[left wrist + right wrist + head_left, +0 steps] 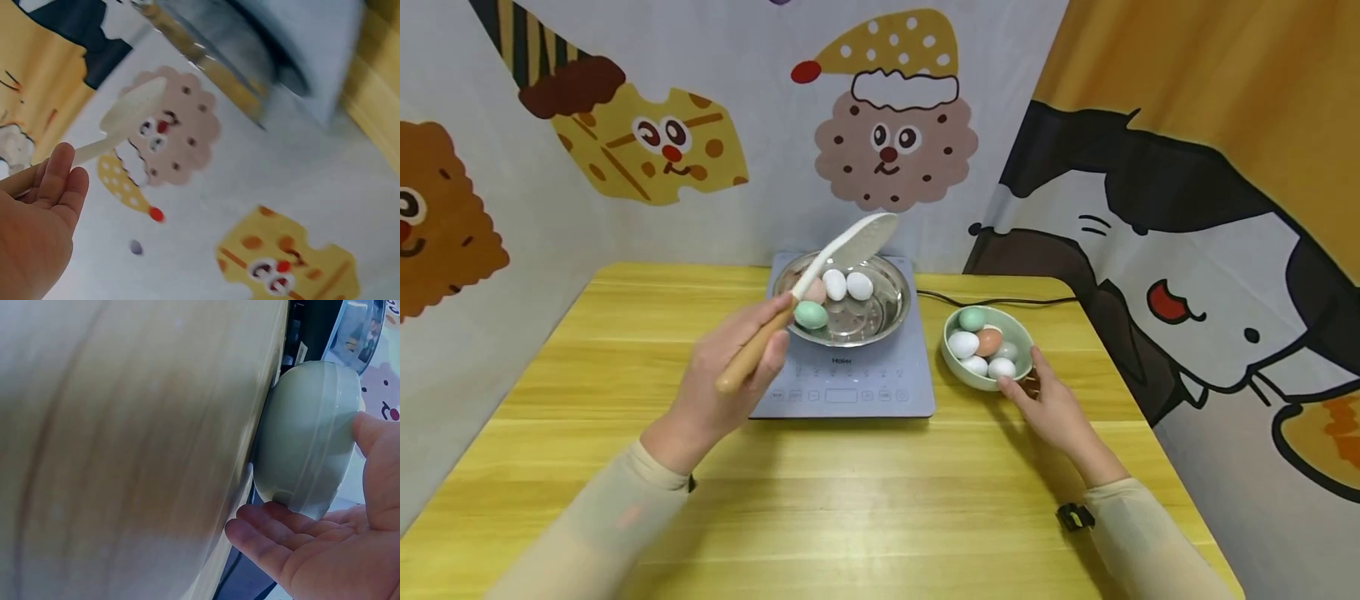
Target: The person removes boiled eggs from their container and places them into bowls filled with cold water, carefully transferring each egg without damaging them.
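Observation:
My left hand [730, 367] grips the wooden handle of a white-headed spoon [865, 237], raised at a slant over the metal pan [895, 321]. The left wrist view also shows the spoon [134, 109], with nothing in its head that I can make out. Inside the pan lie a green egg [811, 315], a pinkish egg partly behind the spoon handle, and two white eggs [860, 286]. At the right, my right hand [1056, 412] holds a pale green bowl [306, 437] by its near right side, thumb at the rim and fingers lower down. Several white, green and brown eggs [988, 341] fill it.
The pan stands on a grey induction cooker [842, 387] with a touch panel. A black cable [1000, 301] runs from behind it to the right. Everything is on a yellow wooden table [850, 508], with a cartoon-printed cloth [700, 233] hanging behind.

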Action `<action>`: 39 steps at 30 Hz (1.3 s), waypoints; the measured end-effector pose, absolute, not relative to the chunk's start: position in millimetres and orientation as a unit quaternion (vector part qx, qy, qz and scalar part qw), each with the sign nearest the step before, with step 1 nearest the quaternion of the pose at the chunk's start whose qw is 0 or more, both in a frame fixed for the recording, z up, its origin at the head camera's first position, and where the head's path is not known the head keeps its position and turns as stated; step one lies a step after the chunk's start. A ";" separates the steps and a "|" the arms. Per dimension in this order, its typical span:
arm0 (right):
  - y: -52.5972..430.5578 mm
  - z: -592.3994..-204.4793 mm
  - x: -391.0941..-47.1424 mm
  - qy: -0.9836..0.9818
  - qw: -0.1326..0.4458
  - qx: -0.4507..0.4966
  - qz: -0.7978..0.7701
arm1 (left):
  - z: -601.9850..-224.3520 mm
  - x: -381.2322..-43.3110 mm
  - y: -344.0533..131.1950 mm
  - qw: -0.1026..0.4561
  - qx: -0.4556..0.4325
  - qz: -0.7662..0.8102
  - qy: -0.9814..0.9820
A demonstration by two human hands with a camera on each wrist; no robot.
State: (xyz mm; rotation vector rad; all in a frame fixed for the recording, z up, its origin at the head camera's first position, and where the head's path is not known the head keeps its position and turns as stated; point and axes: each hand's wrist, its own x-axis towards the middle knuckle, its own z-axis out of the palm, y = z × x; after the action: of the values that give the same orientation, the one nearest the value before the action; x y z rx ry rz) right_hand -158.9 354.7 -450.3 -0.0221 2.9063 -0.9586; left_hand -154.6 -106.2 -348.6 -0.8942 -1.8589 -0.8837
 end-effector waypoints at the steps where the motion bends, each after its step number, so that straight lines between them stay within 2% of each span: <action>1: 355.2 -449.3 -159.5 0.949 0.040 -0.008 -0.312 | -350.0 -153.2 -112.8 0.431 -0.348 -0.358 -0.751; 6: 356.6 -447.2 -160.9 0.952 0.035 -0.012 -0.305 | -359.5 -156.1 -128.5 0.428 -0.326 -0.349 -0.767; 13: 352.6 -450.4 -157.5 0.951 0.033 -0.012 -0.306 | -370.6 -172.7 -117.3 0.423 -0.357 -0.287 -0.782; 20: 351.1 -451.7 -154.7 0.950 0.034 -0.008 -0.311 | -375.6 -178.5 -102.8 0.371 -0.366 -0.301 -0.798; 26: 351.3 -450.0 -155.1 0.949 0.039 -0.008 -0.313 | -379.4 -179.0 -95.2 0.391 -0.382 -0.277 -0.790; 32: 351.3 -447.5 -155.4 0.949 0.042 -0.004 -0.311 | -378.1 -175.5 -89.5 0.376 -0.365 -0.299 -0.797; 39: 350.2 -446.4 -156.4 0.949 0.044 -0.005 -0.312 | -377.6 -170.7 -84.6 0.392 -0.383 -0.245 -0.800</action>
State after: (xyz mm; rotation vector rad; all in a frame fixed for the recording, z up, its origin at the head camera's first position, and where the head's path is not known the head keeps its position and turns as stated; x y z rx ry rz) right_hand -156.4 350.2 -446.4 -0.0153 2.9013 -0.9542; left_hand -170.7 -84.6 -377.6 -0.9726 -2.0315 -0.6229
